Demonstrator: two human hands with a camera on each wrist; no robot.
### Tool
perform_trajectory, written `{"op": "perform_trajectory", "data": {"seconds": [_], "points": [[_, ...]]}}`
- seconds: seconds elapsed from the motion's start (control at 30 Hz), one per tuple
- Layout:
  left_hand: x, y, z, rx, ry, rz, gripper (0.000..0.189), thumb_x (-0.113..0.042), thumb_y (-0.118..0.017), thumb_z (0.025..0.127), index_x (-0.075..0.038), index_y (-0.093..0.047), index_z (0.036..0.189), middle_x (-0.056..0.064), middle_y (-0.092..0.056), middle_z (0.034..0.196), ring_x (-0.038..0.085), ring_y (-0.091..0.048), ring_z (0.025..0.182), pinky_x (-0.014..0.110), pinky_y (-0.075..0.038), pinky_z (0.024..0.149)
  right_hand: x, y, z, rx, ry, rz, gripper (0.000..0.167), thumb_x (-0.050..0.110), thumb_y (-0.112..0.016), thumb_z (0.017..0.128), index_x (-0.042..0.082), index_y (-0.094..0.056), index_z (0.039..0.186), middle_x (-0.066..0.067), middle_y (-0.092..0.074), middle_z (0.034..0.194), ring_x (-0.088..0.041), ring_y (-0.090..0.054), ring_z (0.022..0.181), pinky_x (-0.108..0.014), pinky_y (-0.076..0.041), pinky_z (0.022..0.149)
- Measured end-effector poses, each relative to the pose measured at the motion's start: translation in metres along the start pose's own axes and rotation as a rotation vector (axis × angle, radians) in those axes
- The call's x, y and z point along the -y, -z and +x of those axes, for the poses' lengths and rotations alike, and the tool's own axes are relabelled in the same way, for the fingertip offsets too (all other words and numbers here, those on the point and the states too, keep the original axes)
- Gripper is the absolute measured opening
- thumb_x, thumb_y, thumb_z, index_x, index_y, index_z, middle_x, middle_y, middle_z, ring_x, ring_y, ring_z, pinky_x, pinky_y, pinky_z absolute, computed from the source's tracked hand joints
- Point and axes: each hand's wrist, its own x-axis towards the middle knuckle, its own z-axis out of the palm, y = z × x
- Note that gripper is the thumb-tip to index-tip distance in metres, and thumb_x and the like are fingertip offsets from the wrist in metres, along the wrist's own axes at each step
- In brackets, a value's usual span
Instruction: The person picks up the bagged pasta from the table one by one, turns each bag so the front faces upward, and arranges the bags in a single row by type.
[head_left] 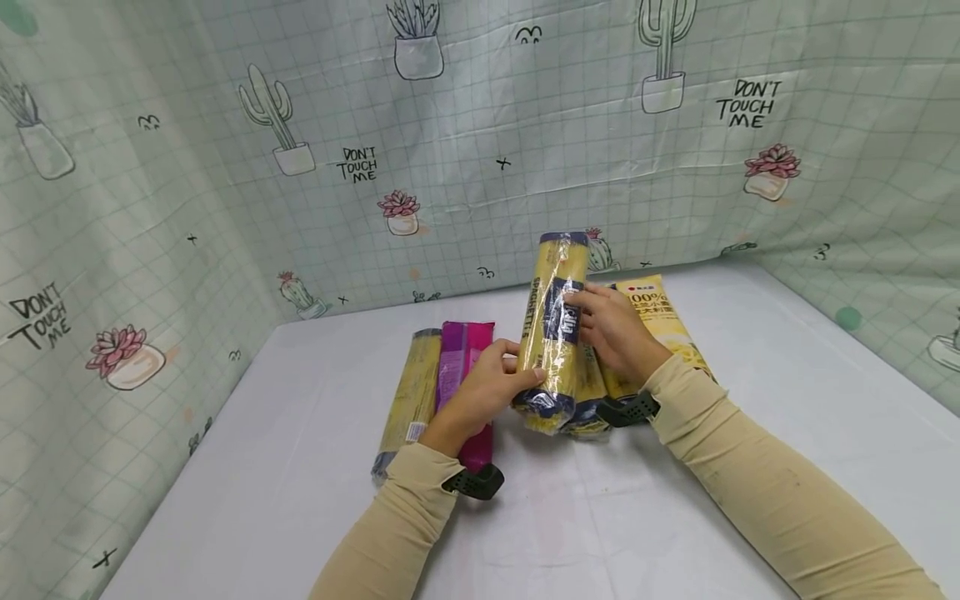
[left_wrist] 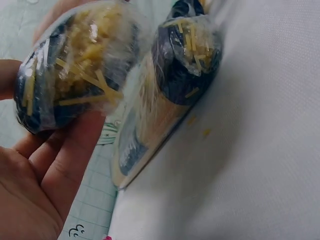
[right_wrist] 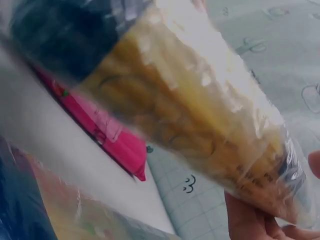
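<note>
A clear-wrapped pack of spaghetti (head_left: 553, 350) with dark blue ends is held up and tilted, off the table, by both hands. At its lower end, my left hand (head_left: 487, 383) grips it with the thumb across the front. The right hand (head_left: 617, 329) holds its right side around the blue label. In the left wrist view the pack's end (left_wrist: 82, 60) shows loose pasta pieces under crinkled film, the left fingers beneath it. A second spaghetti pack (head_left: 591, 400) lies behind and below, partly hidden. The right wrist view shows the held pack (right_wrist: 175, 115) close up.
Left of the hands lie a magenta pack (head_left: 452, 367) and another yellow pasta pack (head_left: 411, 387). A yellow noodle bag (head_left: 663, 321) lies beyond the right hand. The white table (head_left: 315, 400) meets a patterned cloth (head_left: 465, 108) behind.
</note>
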Motion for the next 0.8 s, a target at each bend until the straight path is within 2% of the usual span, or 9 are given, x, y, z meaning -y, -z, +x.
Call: {"op": "perform_trajectory", "data": {"seconds": [0.17,0.27,0.3,0.43,0.57,0.73,0.8], "points": [[0.001,0.002,0.000,-0.028,-0.015,-0.028,0.039,-0.010,-0.070,0.091,0.005,-0.047,0.120,0.021,-0.070,0.100,0.023,-0.071,0.083,0.035,-0.059,0.072,0.000,0.000,-0.001,0.033,0.067,0.004,0.082,0.003,-0.055,0.099,0.028,-0.010,0.163,-0.020,-0.038,0.148,-0.021,-0.059,0.107,-0.029,-0.054,0.079],[-0.001,0.002,-0.001,-0.033,-0.006,-0.024,0.039,-0.011,-0.071,0.091,0.004,-0.048,0.118,0.020,-0.070,0.100,0.023,-0.071,0.083,0.035,-0.059,0.073,-0.002,0.001,-0.001,0.052,0.108,-0.046,0.081,0.002,-0.054,0.098,0.032,-0.014,0.162,-0.019,-0.043,0.137,-0.014,-0.055,0.088,-0.026,-0.050,0.071],[-0.001,0.002,-0.001,-0.035,-0.003,-0.023,0.039,-0.011,-0.071,0.091,0.004,-0.048,0.118,0.020,-0.070,0.100,0.024,-0.071,0.083,0.035,-0.059,0.073,-0.002,0.002,-0.001,0.058,0.116,-0.059,0.080,0.002,-0.054,0.098,0.031,-0.016,0.162,-0.017,-0.045,0.134,-0.014,-0.055,0.087,-0.026,-0.049,0.070],[-0.004,-0.001,-0.001,-0.037,0.003,-0.029,0.038,-0.011,-0.071,0.091,0.004,-0.047,0.116,0.021,-0.071,0.099,0.025,-0.072,0.082,0.035,-0.059,0.073,-0.004,0.007,0.001,0.085,0.129,-0.108,0.076,0.002,-0.054,0.099,0.027,-0.020,0.161,-0.017,-0.048,0.132,-0.015,-0.057,0.091,-0.025,-0.051,0.073],[-0.006,-0.004,-0.001,-0.040,-0.002,-0.042,0.037,-0.011,-0.072,0.090,0.003,-0.048,0.114,0.021,-0.072,0.099,0.024,-0.072,0.081,0.035,-0.059,0.071,-0.004,0.011,0.004,0.105,0.123,-0.153,0.077,0.000,-0.056,0.099,0.024,-0.018,0.162,-0.022,-0.046,0.142,-0.017,-0.060,0.101,-0.025,-0.053,0.077],[-0.006,-0.006,0.000,-0.048,0.009,-0.026,0.038,-0.014,-0.074,0.090,0.002,-0.049,0.113,0.019,-0.073,0.098,0.023,-0.072,0.079,0.034,-0.059,0.065,-0.004,0.015,0.006,0.123,0.116,-0.158,0.079,0.000,-0.058,0.098,0.022,-0.017,0.162,-0.025,-0.045,0.143,-0.018,-0.065,0.100,-0.028,-0.057,0.079],[-0.006,-0.006,-0.001,-0.055,0.018,-0.018,0.039,-0.017,-0.075,0.090,0.001,-0.049,0.113,0.018,-0.073,0.097,0.022,-0.072,0.078,0.033,-0.058,0.064,-0.005,0.016,0.006,0.128,0.117,-0.157,0.079,0.000,-0.059,0.097,0.020,-0.018,0.162,-0.025,-0.048,0.140,-0.017,-0.067,0.095,-0.029,-0.058,0.076]]}}
